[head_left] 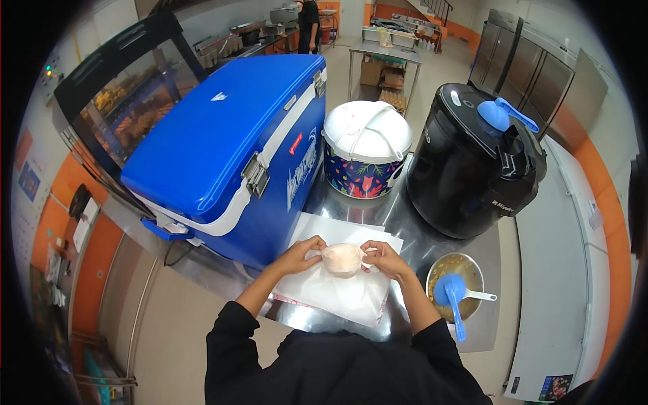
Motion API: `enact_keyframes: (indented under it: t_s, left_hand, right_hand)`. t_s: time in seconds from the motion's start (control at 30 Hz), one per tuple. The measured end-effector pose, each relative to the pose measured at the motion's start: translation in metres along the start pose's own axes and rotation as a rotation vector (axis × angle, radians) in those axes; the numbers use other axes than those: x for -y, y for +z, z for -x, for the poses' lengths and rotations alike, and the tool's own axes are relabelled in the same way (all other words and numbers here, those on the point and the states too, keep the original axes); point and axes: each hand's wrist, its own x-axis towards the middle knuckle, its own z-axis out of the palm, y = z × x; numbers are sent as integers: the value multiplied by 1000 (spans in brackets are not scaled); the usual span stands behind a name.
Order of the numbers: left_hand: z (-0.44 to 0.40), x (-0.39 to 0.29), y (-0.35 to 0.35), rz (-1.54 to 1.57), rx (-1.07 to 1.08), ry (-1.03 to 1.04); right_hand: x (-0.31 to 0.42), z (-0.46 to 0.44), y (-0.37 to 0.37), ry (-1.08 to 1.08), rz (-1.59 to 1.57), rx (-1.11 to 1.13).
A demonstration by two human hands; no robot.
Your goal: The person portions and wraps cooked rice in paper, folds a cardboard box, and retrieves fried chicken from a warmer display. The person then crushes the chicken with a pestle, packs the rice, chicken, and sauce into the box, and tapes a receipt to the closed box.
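Note:
A small, pale, rounded bundle in thin whitish wrapping (342, 261) sits over a stack of white paper sheets (314, 287); its contents cannot be made out. My left hand (302, 256) pinches the wrapping at the left side. On the opposite side, my right hand (384, 259) has its fingertips closed on the edge of the same bundle. The paper lies on a shiny steel table (351, 210), with a pinkish printed edge showing beneath it.
A large blue cooler box (223, 148) stands at left. Behind the paper is a floral pot with a white lid (366, 152). At right stand a black rice cooker (466, 169) with a blue scoop (496, 116) on top and a metal bowl (439, 270) holding another blue scoop (450, 289).

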Motion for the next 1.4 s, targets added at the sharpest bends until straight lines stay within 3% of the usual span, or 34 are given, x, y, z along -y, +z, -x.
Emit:
enact_keyframes:
  t_s: [0.13,0.2,0.23,0.3,0.37,0.4,0.47,0.53,0.6,0.63,0.73,0.9,0.97,1.0,1.07,1.33,1.4]
  left_hand:
    - [-3,-2,3,-28,-38,71]
    - [-5,5,6,302,-24,0]
    - [-5,-4,7,299,-25,4]
    - [0,-22,9,624,-17,-46]
    - [5,-21,17,639,16,-9]
    - [8,-24,21,655,46,27]
    - [16,-32,30,672,36,30]
    - [22,-55,39,833,-135,53]
    - [28,-57,44,846,-177,-2]
    - [30,-51,45,806,-196,-5]
    - [32,-61,49,839,-239,-8]
    - [36,-73,53,891,-294,-35]
    - [39,-76,54,809,-353,-46]
    - [41,-77,56,812,-352,-47]
    - [44,-80,60,765,-393,-60]
    - [64,-98,91,360,-504,-42]
    - [74,-119,86,14,-379,-312]
  right_hand:
    - [1,6,-2,76,-89,-20]
    - [13,12,3,72,-132,-19]
    - [27,21,12,11,-198,69]
    - [51,33,32,-53,-261,156]
    - [67,41,51,-296,10,184]
    - [73,45,55,-299,10,183]
    - [81,52,60,-504,468,11]
    - [79,55,66,-528,529,-87]
    - [80,57,76,-683,873,-361]
    - [89,59,87,-738,920,-475]
    - [77,57,86,-792,987,-511]
    - [51,58,79,-658,920,-443]
    - [41,59,76,-379,317,-255]
    - [37,61,75,-376,318,-256]
    - [31,63,75,-293,-468,-46]
    - [0,83,88,-259,-391,-247]
    - [-14,91,83,-240,-416,-252]
